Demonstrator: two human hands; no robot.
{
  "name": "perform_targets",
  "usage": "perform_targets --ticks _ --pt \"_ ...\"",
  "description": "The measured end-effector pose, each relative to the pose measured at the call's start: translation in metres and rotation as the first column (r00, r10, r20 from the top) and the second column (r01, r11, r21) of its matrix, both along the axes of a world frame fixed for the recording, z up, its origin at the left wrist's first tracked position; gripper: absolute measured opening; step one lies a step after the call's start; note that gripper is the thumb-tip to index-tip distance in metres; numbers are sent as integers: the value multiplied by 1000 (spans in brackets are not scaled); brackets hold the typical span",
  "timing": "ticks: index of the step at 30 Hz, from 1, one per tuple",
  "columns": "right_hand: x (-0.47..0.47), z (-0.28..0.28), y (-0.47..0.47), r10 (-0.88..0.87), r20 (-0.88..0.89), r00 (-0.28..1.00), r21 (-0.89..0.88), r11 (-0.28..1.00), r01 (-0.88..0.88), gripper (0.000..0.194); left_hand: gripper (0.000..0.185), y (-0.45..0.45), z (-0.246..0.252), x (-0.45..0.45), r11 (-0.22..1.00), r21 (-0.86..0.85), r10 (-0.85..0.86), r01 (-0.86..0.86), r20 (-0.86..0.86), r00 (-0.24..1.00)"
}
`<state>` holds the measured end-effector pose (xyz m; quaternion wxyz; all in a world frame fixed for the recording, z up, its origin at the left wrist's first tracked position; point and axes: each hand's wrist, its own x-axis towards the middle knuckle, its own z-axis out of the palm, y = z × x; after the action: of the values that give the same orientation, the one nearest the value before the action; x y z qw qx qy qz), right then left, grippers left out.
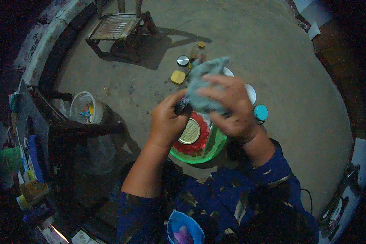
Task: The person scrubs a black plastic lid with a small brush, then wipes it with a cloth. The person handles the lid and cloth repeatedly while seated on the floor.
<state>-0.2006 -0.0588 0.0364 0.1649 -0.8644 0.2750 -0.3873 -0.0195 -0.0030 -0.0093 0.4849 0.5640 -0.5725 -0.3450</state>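
Observation:
My left hand [167, 119] grips a dark object [181, 105], perhaps a handle; most of it is hidden by my fingers and the cloth. In my right hand [236, 106], blurred by motion, is a pale blue-green cloth [206, 91] pressed around the far end of that object. Below both hands stands a bright green plastic basket [198, 160]. Inside it a red item [203, 128] surrounds a round, pale, perforated disc [190, 131]. A clear-edged piece [211, 134] leans at the basket's right side.
Past the cloth are a yellow-capped bottle [201, 47], a silver-topped round container [183, 61] and a yellow square lid [178, 77]. White dishes [250, 93] and a turquoise lid [260, 113] lie right. A bamboo stool [119, 27] and a clear bucket [84, 111] stand left.

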Motion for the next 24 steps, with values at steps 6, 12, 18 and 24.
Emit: perform_targets --ticks 6,12,18,24 --pt "7 -19 2 -82 -114 990 34 996 87 40 41 5 -4 -1 997 -74 11 -3 114 993" --pt "-11 -15 -11 -295 220 930 463 870 167 45 41 3 -7 -2 997 71 6 -8 33 999" --pt "10 -12 20 56 -129 990 -16 998 -58 54 34 9 -13 -3 994 109 -34 19 135 990" --pt "-1 -27 12 79 -244 967 178 983 -36 60 32 11 -6 1 992 46 -127 119 293 948"
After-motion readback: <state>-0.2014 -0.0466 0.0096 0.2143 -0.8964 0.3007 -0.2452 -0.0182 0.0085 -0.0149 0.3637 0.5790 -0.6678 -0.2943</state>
